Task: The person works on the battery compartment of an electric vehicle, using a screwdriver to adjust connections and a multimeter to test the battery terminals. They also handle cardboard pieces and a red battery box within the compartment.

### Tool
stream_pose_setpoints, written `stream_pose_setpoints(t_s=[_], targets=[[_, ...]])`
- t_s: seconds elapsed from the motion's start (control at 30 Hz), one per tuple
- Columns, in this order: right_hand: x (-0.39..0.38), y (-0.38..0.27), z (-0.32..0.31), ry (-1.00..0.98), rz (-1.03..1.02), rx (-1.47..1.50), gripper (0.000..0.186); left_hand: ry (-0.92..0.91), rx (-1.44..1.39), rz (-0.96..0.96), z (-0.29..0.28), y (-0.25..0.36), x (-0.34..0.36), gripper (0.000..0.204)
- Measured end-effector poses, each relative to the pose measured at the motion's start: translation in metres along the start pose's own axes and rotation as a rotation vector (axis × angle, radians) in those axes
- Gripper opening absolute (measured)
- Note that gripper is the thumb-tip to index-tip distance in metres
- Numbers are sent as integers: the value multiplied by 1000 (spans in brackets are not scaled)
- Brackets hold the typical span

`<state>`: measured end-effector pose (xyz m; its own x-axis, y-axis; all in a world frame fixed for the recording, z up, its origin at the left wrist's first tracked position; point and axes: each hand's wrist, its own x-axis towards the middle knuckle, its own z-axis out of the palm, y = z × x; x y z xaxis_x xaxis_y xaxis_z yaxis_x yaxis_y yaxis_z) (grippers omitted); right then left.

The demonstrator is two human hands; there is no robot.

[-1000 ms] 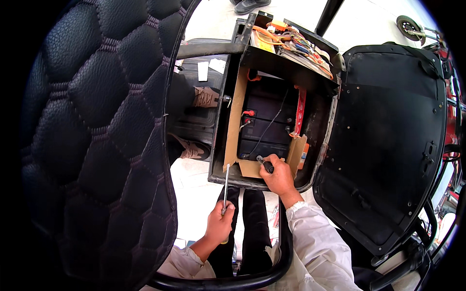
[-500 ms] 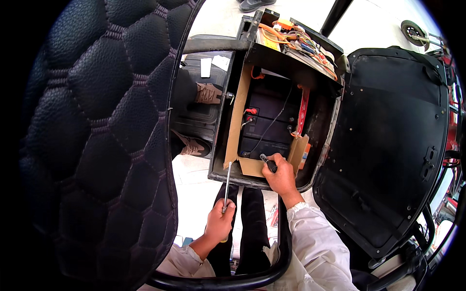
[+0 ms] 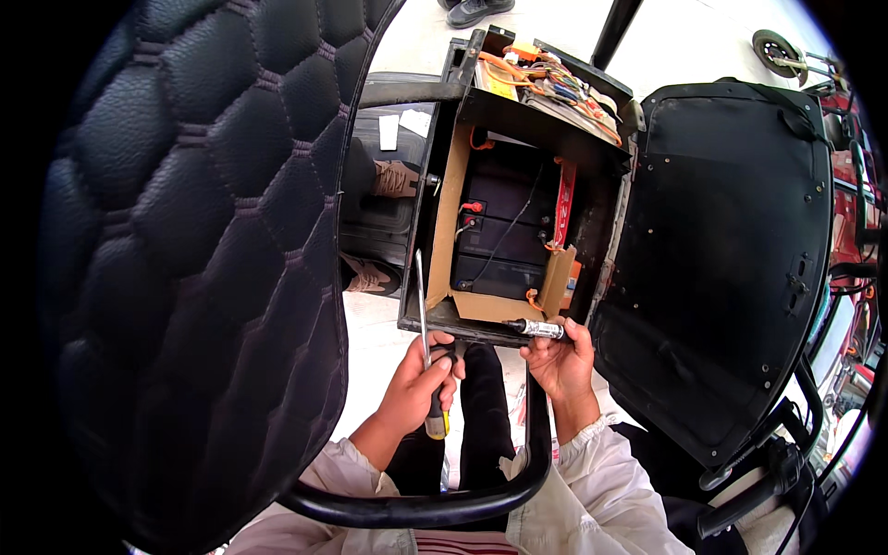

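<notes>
My left hand (image 3: 418,381) is closed round a screwdriver (image 3: 423,301), its long metal shaft pointing up past the left front corner of the box and its black and yellow handle below. Something small and dark shows at these fingers; I cannot make it out. Between the fingertips of my right hand (image 3: 562,368) is a marker pen (image 3: 541,328) with a pale printed barrel and a dark end pointing left, over the box's front rim. In the black metal box (image 3: 444,322) sit black batteries (image 3: 499,240) with cables, lined by cardboard (image 3: 495,307). A red strip (image 3: 563,208) stands along their right side.
A quilted black seat (image 3: 213,231) rises on the left; a black panel (image 3: 731,259) lies right. Bundled wires (image 3: 564,83) fill the compartment behind the box. A black tube frame (image 3: 416,509) curves before me. Another person's shoes (image 3: 370,276) are beyond the box's left side.
My right hand has drawn back from the box's inside to its front rim, turning the marker pen sideways. My left hand has risen a little with the screwdriver, and the two hands are closer in height.
</notes>
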<state>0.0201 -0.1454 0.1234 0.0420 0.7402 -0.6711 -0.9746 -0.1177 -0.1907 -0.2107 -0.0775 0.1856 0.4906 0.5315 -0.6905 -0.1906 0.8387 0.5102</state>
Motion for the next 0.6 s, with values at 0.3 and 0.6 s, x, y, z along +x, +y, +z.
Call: stream_pose_setpoints(t_s=[0.3, 0.6], targets=[[-39, -2, 21, -1, -42, -272, 23, -28, 117, -62, 21, 14, 9, 20], [-85, -11, 59, -77, -95, -787, 17, -59, 440, -113, 16, 18, -13, 17]])
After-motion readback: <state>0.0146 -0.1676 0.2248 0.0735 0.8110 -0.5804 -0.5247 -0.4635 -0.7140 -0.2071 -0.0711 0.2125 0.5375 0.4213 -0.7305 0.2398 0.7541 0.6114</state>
